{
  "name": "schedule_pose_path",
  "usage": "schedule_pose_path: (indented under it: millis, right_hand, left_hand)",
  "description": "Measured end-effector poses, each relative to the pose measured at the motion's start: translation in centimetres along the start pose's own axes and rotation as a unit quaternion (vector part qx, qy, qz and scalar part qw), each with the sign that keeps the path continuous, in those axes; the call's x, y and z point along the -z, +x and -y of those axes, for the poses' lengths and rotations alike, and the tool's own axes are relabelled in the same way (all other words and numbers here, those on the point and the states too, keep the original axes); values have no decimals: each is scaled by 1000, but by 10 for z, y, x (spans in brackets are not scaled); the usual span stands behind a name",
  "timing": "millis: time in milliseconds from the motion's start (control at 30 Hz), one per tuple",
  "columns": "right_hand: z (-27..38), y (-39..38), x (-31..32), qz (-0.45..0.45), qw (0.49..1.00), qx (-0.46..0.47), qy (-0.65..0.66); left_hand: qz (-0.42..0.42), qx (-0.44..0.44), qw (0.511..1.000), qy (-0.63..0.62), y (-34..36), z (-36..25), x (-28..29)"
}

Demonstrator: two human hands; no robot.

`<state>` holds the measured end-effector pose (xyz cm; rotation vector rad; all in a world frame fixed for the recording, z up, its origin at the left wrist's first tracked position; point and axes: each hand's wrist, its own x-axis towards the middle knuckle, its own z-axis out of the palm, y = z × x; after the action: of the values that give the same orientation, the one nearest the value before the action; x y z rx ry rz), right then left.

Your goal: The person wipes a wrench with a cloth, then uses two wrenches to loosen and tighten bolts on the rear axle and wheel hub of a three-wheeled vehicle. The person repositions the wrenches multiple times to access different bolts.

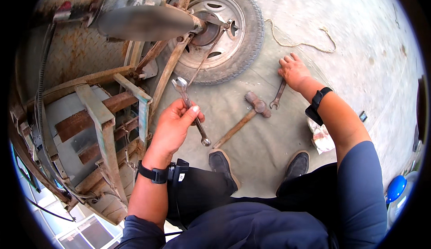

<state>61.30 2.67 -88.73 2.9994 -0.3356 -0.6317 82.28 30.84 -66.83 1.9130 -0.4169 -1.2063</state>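
Pale concrete floor (359, 33) in daylight, a grey tarp (265, 137) spread beyond the right hand, rusty vehicle frame (94, 114) and wheel (224, 29) past the left hand

The left hand (173, 128) holds a wrench (191, 110) between the vehicle frame (103, 119) on the left and the hammer (244, 116) on the right. The hammer lies on the ground sheet (265, 146), just before the 2 shoes (222, 163). Right of the hammer head lies a second wrench (277, 97), and the right hand (294, 72) rests on its far end. Behind all this stands the wheel (224, 29), and right of it a rope (301, 42) lies on the floor.
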Motion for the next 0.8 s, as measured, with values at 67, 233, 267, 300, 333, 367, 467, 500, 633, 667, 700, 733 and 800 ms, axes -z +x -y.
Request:
schedule_pose_path:
  millis: [67,233,267,300,333,367,467,500,633,667,700,733,800]
  right_hand:
    - [-2,0,3,-12,1000,6,-3]
    - [-11,-20,-7,15,996,56,-63]
    - [-9,-26,-17,7,997,53,-60]
    - [-7,-33,-28,-2,997,50,-57]
    - [-2,-36,-29,-12,998,48,-50]
    - [-4,-39,-28,9,998,61,-28]
    - [-10,-42,-14,142,985,11,97]
    - [-14,-43,-6,143,980,-11,135]
    - [-32,-32,40,154,921,-70,351]
    - [-33,-27,54,180,869,-84,454]
    - [-27,-24,66,164,834,-85,520]
    - [-21,-22,79,146,796,-88,581]
    - [2,-10,96,111,699,-96,699]
  left_hand:
    - [-22,-14,1000,-4,3,-2,4]
    - [-66,-29,997,-30,9,-2,14]
    - [-72,-30,996,-32,10,-3,15]
    - [-72,-31,996,-37,11,-4,15]
    - [-77,-39,995,-45,11,-6,15]
    - [-82,-47,994,-52,11,-8,15]
    - [-89,-63,992,-61,11,-14,16]
    - [-92,-67,991,-69,11,-15,16]
    - [-110,-73,988,-85,8,-15,23]
    - [-112,-75,987,-90,9,-14,25]
    - [-112,-75,986,-100,10,-14,28]
    - [-111,-76,985,-110,10,-15,30]
    - [-110,-80,983,-125,10,-16,30]
